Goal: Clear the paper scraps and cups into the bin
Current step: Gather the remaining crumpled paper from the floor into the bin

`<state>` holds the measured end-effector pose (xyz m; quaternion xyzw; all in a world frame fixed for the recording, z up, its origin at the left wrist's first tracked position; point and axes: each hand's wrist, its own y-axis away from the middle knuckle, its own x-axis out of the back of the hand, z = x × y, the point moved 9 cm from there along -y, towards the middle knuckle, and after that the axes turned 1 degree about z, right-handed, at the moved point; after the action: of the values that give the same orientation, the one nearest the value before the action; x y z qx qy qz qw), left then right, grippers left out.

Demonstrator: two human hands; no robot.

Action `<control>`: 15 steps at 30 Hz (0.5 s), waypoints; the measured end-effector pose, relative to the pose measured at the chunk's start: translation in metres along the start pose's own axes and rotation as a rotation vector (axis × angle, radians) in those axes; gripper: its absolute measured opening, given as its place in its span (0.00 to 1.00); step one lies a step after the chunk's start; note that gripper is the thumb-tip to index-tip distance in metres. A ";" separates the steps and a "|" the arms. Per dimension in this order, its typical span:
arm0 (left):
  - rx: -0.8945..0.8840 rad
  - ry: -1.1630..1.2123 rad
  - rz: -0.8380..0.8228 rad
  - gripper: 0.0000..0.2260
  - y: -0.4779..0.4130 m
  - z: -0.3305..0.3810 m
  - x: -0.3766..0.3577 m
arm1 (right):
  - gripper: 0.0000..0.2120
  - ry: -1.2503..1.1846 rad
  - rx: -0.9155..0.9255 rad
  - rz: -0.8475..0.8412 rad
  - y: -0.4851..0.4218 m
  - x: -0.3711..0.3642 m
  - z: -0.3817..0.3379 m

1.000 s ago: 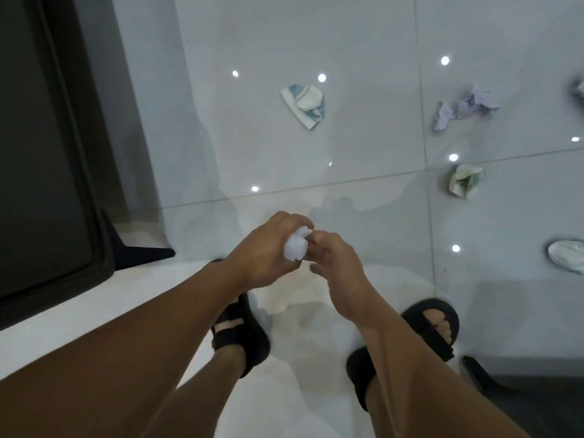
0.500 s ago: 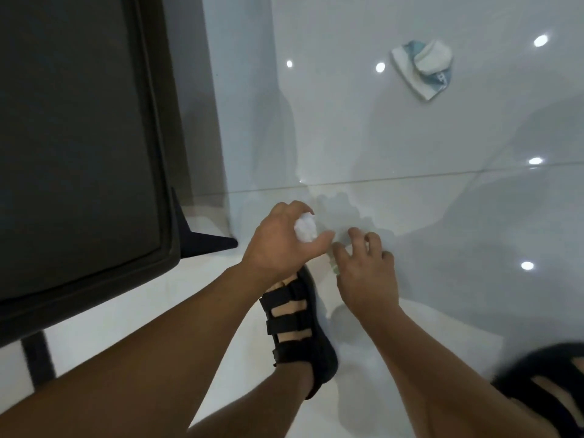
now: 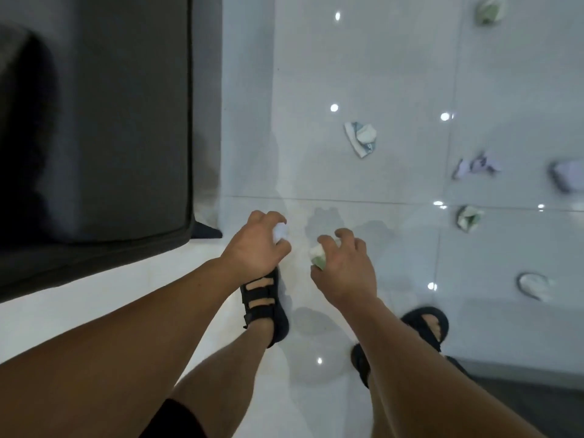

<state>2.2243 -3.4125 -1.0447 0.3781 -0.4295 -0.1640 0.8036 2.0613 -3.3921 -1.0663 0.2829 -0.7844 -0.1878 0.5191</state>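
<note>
My left hand (image 3: 257, 245) grips a small white paper ball (image 3: 280, 233) above the glossy tiled floor. My right hand (image 3: 346, 267) holds a crumpled white-and-green scrap (image 3: 317, 257) in curled fingers. A crushed blue-and-white cup (image 3: 361, 139) lies on the floor ahead. Lilac scraps (image 3: 475, 167), a green-white wad (image 3: 469, 217), a white flattened cup (image 3: 534, 286) and another green wad (image 3: 488, 9) lie to the right. No bin shows in this view.
A dark table or cabinet top (image 3: 94, 121) fills the left side, its leg foot (image 3: 205, 230) close to my left hand. My feet in black sandals (image 3: 265, 306) stand below the hands. A dark edge (image 3: 521, 380) sits at bottom right.
My hands have parted: the left keeps the white ball, the right now holds a green-white scrap. The view swung, bringing the scraps on the right back into sight.
</note>
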 end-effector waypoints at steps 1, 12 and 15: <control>-0.007 0.010 0.002 0.19 0.016 0.010 0.015 | 0.25 -0.004 -0.021 -0.008 0.013 0.021 -0.006; -0.095 0.058 0.187 0.19 0.237 0.099 0.212 | 0.27 0.085 0.111 0.036 0.150 0.262 -0.149; -0.026 0.128 0.273 0.19 0.308 0.093 0.239 | 0.26 0.161 0.223 0.030 0.190 0.302 -0.197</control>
<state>2.2682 -3.3932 -0.6470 0.3155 -0.4224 -0.0343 0.8491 2.1049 -3.4385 -0.6638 0.3410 -0.7604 -0.0684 0.5485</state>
